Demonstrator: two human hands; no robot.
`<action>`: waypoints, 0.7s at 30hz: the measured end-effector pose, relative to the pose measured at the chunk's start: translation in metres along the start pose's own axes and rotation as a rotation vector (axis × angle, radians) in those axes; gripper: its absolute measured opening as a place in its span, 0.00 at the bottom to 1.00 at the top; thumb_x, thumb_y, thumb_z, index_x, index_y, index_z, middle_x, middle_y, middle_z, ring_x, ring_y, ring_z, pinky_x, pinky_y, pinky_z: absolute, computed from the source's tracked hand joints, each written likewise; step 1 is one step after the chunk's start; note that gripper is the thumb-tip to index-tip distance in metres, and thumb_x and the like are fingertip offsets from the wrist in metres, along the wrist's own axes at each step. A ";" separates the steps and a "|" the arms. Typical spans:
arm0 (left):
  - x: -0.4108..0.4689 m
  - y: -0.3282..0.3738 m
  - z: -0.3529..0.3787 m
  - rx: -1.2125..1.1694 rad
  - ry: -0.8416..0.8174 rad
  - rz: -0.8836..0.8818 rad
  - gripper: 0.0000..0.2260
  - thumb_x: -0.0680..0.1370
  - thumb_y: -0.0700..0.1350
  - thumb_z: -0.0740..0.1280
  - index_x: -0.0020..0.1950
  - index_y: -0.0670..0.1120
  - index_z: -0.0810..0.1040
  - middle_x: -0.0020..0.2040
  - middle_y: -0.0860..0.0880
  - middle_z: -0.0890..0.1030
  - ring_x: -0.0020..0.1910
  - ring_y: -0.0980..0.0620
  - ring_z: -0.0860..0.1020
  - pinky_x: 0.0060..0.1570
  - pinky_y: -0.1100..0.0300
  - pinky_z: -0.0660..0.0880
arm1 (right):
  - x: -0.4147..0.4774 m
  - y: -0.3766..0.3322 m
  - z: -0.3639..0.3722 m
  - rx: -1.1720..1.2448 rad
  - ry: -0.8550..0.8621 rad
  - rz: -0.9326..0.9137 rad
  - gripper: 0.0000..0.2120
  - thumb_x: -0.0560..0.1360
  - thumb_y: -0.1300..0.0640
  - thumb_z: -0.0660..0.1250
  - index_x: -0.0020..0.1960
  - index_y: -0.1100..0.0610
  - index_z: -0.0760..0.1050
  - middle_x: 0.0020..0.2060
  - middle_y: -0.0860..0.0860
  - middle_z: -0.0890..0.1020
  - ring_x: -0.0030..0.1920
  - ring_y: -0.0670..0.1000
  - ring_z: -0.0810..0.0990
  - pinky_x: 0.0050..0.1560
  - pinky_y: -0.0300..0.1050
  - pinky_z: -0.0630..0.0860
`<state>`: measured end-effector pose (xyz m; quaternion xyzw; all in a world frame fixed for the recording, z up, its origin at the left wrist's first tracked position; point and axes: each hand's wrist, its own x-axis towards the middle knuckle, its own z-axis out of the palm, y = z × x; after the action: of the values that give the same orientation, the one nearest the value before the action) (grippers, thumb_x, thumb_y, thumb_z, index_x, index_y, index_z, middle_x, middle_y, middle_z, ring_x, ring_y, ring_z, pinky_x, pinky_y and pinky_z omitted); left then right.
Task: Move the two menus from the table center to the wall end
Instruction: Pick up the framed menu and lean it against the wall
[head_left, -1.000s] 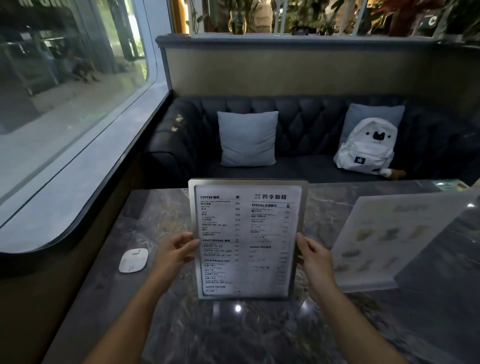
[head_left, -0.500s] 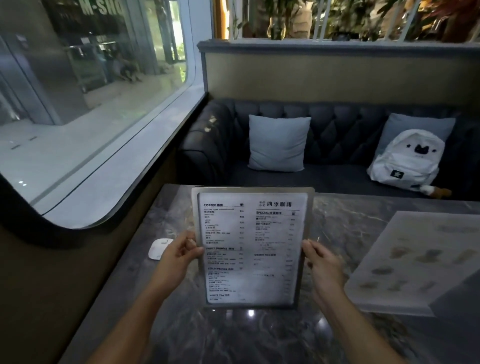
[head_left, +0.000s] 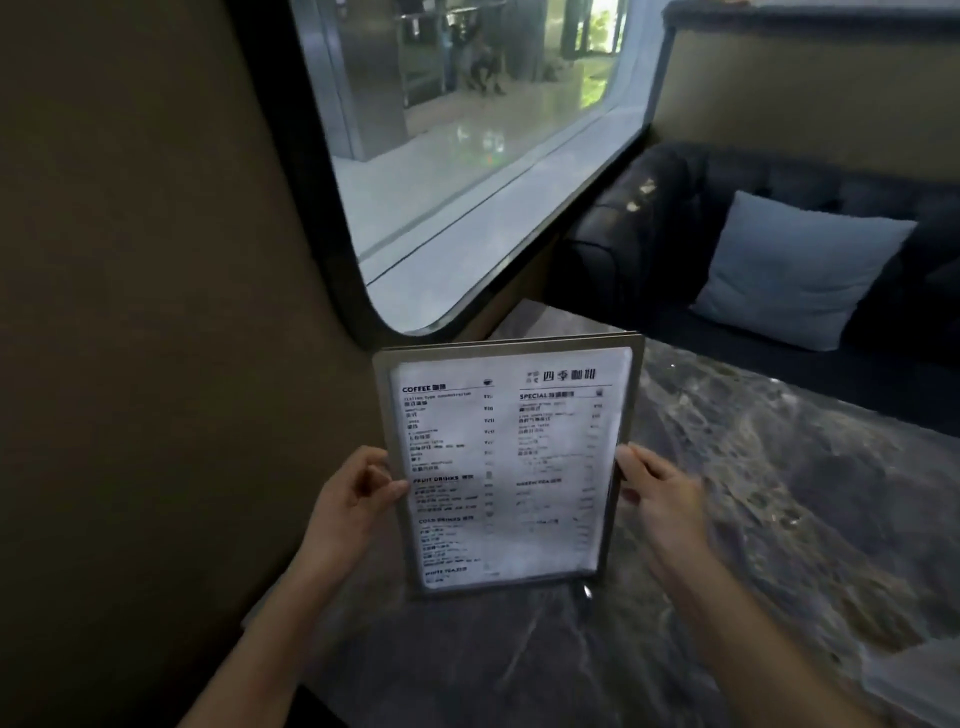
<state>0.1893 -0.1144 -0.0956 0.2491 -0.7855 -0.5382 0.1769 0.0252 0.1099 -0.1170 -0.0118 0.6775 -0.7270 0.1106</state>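
A metal-framed drinks menu (head_left: 506, 467) with black print on white stands upright over the dark marble table (head_left: 753, 519), close to the brown wall. My left hand (head_left: 353, 499) grips its left edge and my right hand (head_left: 660, 499) grips its right edge. The menu's lower edge sits at or just above the tabletop near the table's wall end; I cannot tell if it touches. A pale corner at the lower right edge (head_left: 935, 670) may be the second menu; most of it is out of view.
The brown wall (head_left: 156, 364) fills the left, with a large rounded window (head_left: 467, 156) above the table end. A dark tufted sofa (head_left: 649, 249) with a light blue cushion (head_left: 795, 270) runs along the table's far side.
I have carried the menu left toward the wall with both hands, and my view has swung left. The backpack, the small white disc and most of the second menu have left the frame.
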 end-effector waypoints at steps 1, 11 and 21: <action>-0.007 -0.003 -0.008 0.003 0.026 -0.017 0.03 0.73 0.35 0.66 0.45 0.39 0.74 0.35 0.39 0.71 0.35 0.49 0.70 0.36 0.67 0.71 | -0.001 0.002 0.009 -0.002 -0.018 0.013 0.07 0.72 0.60 0.68 0.38 0.51 0.83 0.28 0.41 0.84 0.29 0.38 0.80 0.26 0.29 0.73; -0.074 -0.029 -0.053 0.046 0.279 -0.163 0.17 0.73 0.39 0.68 0.38 0.63 0.75 0.36 0.50 0.75 0.35 0.58 0.75 0.38 0.62 0.71 | -0.022 0.010 0.067 0.072 -0.235 0.102 0.05 0.72 0.62 0.67 0.46 0.58 0.81 0.34 0.48 0.86 0.32 0.44 0.80 0.33 0.35 0.77; -0.117 -0.024 -0.039 -0.156 0.422 -0.175 0.08 0.74 0.36 0.65 0.43 0.49 0.75 0.37 0.52 0.80 0.40 0.55 0.80 0.37 0.63 0.77 | -0.025 0.008 0.078 -0.089 -0.403 -0.001 0.08 0.73 0.61 0.66 0.52 0.59 0.79 0.40 0.47 0.83 0.38 0.42 0.82 0.39 0.33 0.79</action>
<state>0.3103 -0.0833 -0.1057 0.4088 -0.6626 -0.5465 0.3085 0.0634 0.0374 -0.1155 -0.1624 0.6731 -0.6794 0.2430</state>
